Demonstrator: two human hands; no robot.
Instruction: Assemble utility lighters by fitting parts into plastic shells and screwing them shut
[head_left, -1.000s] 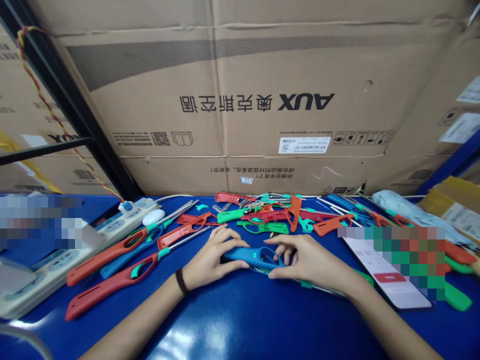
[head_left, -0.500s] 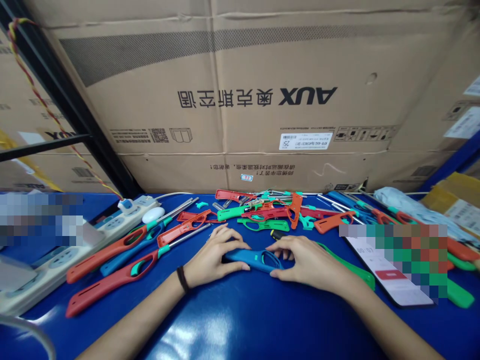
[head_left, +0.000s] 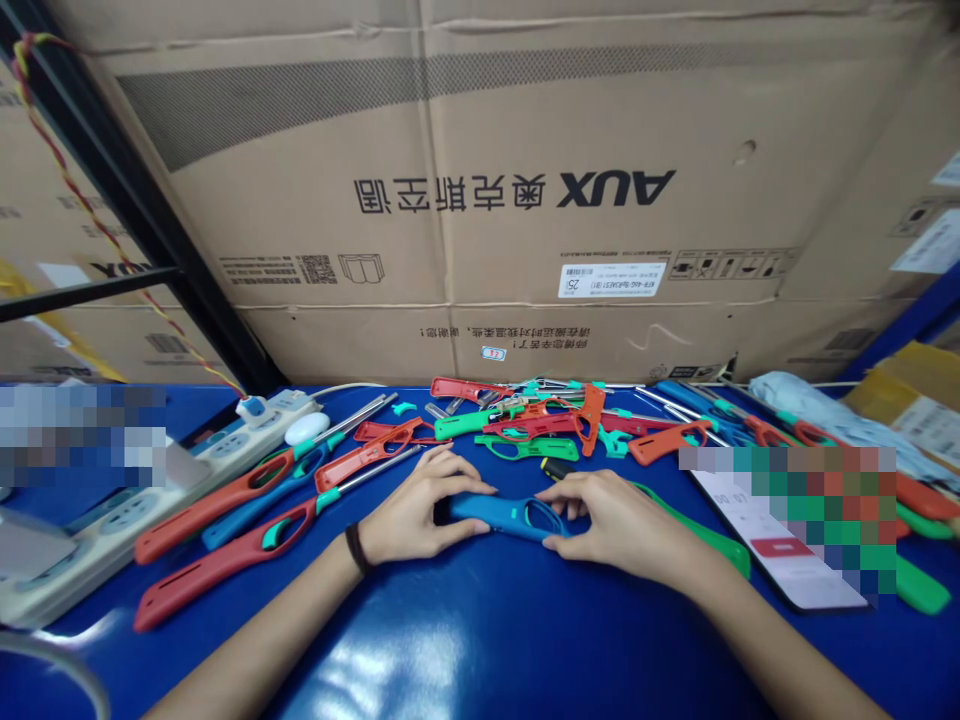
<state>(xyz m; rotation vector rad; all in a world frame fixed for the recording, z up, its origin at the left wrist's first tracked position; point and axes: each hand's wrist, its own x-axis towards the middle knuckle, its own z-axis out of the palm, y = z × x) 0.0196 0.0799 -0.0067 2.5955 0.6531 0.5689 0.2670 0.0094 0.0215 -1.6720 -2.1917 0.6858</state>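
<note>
A blue lighter handle [head_left: 506, 514] with a loop-shaped opening lies level between my two hands, just above or on the blue table. My left hand [head_left: 427, 505] is closed on its wide end, thumb along the near side. At the loop end, my right hand [head_left: 600, 515] pinches it between thumb and fingers. A bit of teal shows inside the loop. Behind my right hand, a screwdriver with a black and yellow handle [head_left: 556, 469] and a green handle shell [head_left: 694, 527] lie on the table, both partly covered.
Long-nosed lighters, such as a red one [head_left: 217, 560], lie at left beside a white power strip [head_left: 225, 452]. Loose shells and metal tubes form a pile [head_left: 532, 425] at the back. A phone [head_left: 780, 545] lies at right. A large cardboard box [head_left: 480, 240] stands behind.
My left hand has slid slightly along the blue handle toward its wide end. My right hand keeps its pinch with hardly any movement.
</note>
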